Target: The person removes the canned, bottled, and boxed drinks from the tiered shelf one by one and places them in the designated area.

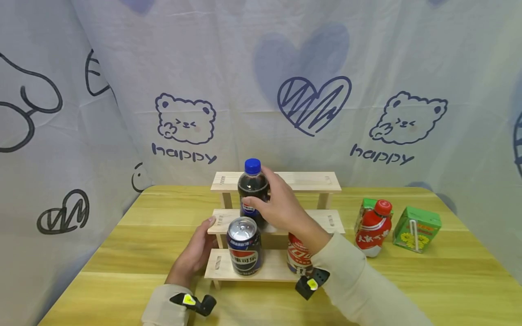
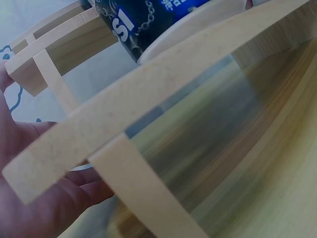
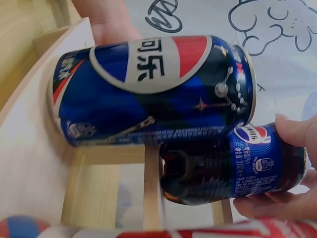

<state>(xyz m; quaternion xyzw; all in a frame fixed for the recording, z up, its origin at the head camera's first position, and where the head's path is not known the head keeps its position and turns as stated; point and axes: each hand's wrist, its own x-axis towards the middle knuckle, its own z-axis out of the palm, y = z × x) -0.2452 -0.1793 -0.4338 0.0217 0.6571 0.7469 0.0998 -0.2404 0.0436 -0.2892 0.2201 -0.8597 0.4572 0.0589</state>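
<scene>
A three-step wooden rack (image 1: 277, 270) stands on the table. My right hand (image 1: 281, 206) grips a dark cola bottle (image 1: 253, 184) with a blue cap, upright at the left of the middle step; in the right wrist view the fingers and thumb of the hand (image 3: 297, 173) are round the bottle (image 3: 223, 168). A blue cola can (image 1: 244, 253) stands on the lowest step, at the left. My left hand (image 1: 197, 249) holds the rack's left side; in the left wrist view the hand (image 2: 44, 193) is at the step ends (image 2: 29, 183), its fingers partly hidden.
On the lowest step, at the right, a red and white container (image 1: 297, 253) is partly hidden by my right forearm. Right of the rack stand a red bottle (image 1: 372, 231), a green carton (image 1: 417, 230) and another green carton (image 1: 367, 206) behind the bottle. A printed cloth (image 1: 244, 68) hangs behind.
</scene>
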